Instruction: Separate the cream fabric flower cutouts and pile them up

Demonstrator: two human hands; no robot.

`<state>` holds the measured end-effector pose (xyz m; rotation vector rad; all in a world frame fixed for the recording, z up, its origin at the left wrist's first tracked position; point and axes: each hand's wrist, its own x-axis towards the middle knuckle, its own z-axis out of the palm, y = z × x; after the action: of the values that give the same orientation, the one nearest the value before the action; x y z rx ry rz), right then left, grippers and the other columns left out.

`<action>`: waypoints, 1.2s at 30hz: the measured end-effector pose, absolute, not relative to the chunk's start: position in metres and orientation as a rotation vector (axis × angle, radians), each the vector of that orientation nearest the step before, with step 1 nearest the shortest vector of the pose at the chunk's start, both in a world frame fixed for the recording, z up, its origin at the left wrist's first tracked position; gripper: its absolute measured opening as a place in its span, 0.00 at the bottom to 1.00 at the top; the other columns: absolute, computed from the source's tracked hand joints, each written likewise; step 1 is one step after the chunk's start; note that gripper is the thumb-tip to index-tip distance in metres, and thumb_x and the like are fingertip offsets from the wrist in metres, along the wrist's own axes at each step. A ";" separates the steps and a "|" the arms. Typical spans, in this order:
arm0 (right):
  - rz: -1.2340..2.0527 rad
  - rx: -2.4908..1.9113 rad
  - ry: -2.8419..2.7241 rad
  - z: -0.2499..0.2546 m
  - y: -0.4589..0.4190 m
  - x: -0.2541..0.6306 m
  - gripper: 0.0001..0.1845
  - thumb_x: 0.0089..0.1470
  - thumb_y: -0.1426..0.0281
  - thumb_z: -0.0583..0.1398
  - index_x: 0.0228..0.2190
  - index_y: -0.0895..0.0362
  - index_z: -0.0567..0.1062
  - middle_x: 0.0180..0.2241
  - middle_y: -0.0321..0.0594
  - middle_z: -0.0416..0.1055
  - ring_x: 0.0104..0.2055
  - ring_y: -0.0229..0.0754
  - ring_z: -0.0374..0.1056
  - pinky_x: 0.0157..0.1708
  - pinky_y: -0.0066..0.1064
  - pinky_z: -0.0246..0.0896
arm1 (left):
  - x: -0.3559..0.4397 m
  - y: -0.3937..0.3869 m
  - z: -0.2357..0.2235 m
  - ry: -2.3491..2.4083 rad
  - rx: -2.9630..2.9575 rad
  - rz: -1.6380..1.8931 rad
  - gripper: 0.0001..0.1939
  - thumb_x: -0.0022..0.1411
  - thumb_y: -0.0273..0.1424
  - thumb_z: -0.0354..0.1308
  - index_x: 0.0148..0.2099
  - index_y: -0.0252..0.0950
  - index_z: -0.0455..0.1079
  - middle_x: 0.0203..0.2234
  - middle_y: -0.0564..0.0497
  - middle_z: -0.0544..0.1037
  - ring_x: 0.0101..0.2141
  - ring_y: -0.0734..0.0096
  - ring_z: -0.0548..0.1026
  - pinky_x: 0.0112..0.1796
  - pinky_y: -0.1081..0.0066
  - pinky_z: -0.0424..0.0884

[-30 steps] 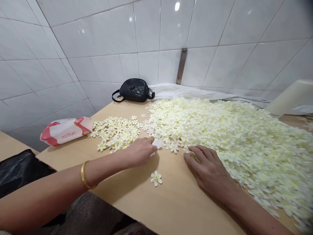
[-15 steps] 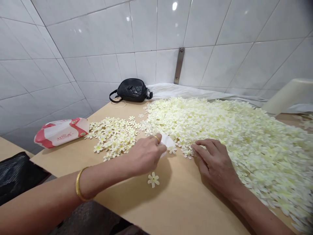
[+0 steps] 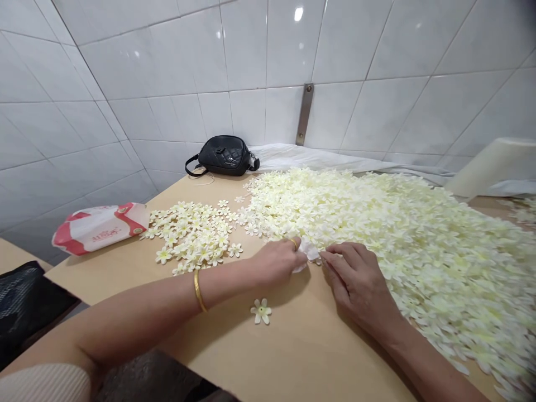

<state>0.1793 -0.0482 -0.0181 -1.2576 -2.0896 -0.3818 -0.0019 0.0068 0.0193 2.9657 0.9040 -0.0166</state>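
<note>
My left hand (image 3: 278, 262), with a gold ring and bracelet, is closed on a crumpled white piece of thin, tissue-like material (image 3: 309, 249). It lies at the near edge of a large heap of pale yellow-white artificial flowers (image 3: 355, 206). Close by on the right, my right hand (image 3: 362, 287) rests low with bent fingers drawn together. Its fingertips meet the edge of the white piece and the heap, and what they pinch is hidden. One single flower (image 3: 261, 311) lies on the table below my left forearm. A smaller flower pile (image 3: 195, 234) spreads beyond that forearm.
A red and white packet (image 3: 100, 228) lies at the table's left side. Against the tiled wall sits a black quilted bag (image 3: 224, 155). White sheeting (image 3: 288, 153) runs behind the heap, and a pale cylindrical object (image 3: 489, 167) leans at the right. The wooden table (image 3: 318, 346) ends at lower left.
My left hand has moved right with the white piece, close to my right fingertips. A flower at the small pile's right edge now shows. My right hand has shifted slightly left.
</note>
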 end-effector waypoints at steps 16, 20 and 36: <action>-0.318 -1.211 -2.095 -0.015 -0.053 0.172 0.09 0.51 0.78 0.52 0.32 0.58 0.70 0.35 0.44 0.67 0.40 0.46 0.60 0.37 0.38 0.55 | -0.064 -0.010 0.056 0.875 2.760 -0.009 0.12 0.58 0.24 0.44 0.33 0.35 0.70 0.29 0.48 0.68 0.27 0.75 0.66 0.29 0.76 0.61; -0.310 -1.198 -2.121 -0.019 -0.052 0.169 0.08 0.52 0.77 0.52 0.33 0.58 0.70 0.34 0.44 0.67 0.39 0.46 0.60 0.38 0.39 0.55 | -0.059 -0.001 0.037 0.895 2.863 -0.059 0.11 0.58 0.27 0.46 0.35 0.36 0.69 0.31 0.47 0.69 0.29 0.72 0.68 0.29 0.74 0.61; -0.415 -1.003 -2.154 -0.040 -0.041 0.175 0.09 0.52 0.72 0.52 0.35 0.58 0.70 0.36 0.45 0.67 0.40 0.47 0.61 0.41 0.42 0.55 | -0.088 0.084 0.059 1.429 2.391 0.737 0.13 0.54 0.28 0.50 0.39 0.35 0.74 0.35 0.48 0.75 0.31 0.73 0.72 0.33 0.75 0.68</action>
<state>0.1752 -0.0408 -0.0397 -1.0026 -2.1545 -0.4147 -0.0883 0.0844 0.0593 2.3909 1.4287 0.7365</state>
